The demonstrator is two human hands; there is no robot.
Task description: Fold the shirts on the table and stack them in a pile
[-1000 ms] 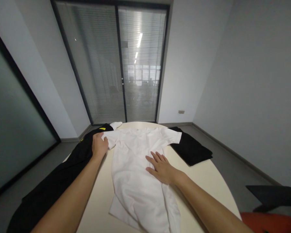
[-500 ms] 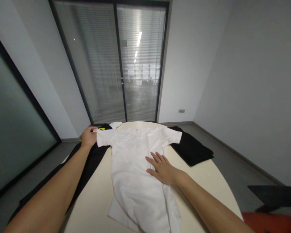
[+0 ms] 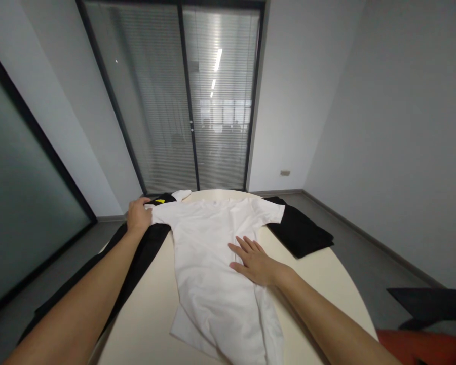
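A white short-sleeved T-shirt (image 3: 209, 268) lies spread on the pale round table (image 3: 144, 314), its collar toward the far edge and its lower part wrinkled. At the end of its left sleeve, my left hand (image 3: 139, 215) is closed on the fabric. My right hand (image 3: 254, 261) rests flat on the right side of the shirt's body, fingers spread. The right sleeve overlaps a folded black garment (image 3: 302, 233). Beneath my left forearm lies another black garment (image 3: 152, 258), partly hidden by the arm.
Behind the left sleeve is a black item with a yellow mark (image 3: 160, 201), beside a small white cloth (image 3: 181, 194). A red and black chair (image 3: 421, 344) stands at the lower right. Beyond the table is a glass door (image 3: 220, 152) with blinds.
The left sleeve has gone from lying broad and flat to being gathered narrower at my left hand, which has shifted slightly. My right hand stays in place on the shirt.
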